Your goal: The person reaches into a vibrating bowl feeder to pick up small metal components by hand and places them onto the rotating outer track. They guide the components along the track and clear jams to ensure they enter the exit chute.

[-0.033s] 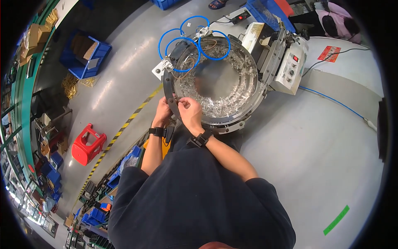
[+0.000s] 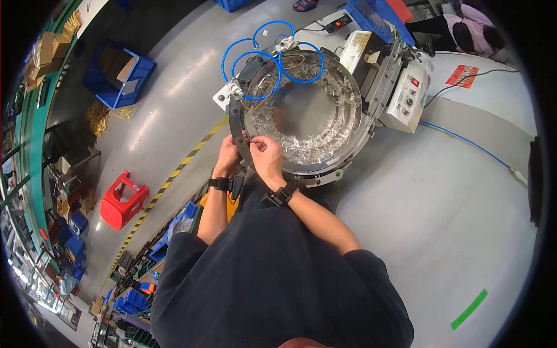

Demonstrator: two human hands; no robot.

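Observation:
A round vibratory bowl feeder [image 2: 354, 138] stands before me, with many small clear parts [image 2: 307, 149] heaped around its inner floor. At the near left of its rim, my right hand [image 2: 268, 159] reaches over the edge, thumb and fingers pinched together; whatever lies between them is too small to name. Against the outer side of the dark curved rim plate [image 2: 238, 124] is my left hand [image 2: 228, 155]. Its fingers are curled and partly hidden by the plate, so what they hold cannot be seen.
Blue air tubes [image 2: 272, 95] loop over the bowl's far left. A control box [image 2: 403, 98] with a red switch stands at right on the pale tabletop [image 2: 418, 214]. On the floor are a red stool [image 2: 123, 201] and blue crate [image 2: 130, 81]. Another person [image 2: 473, 32] is at far right.

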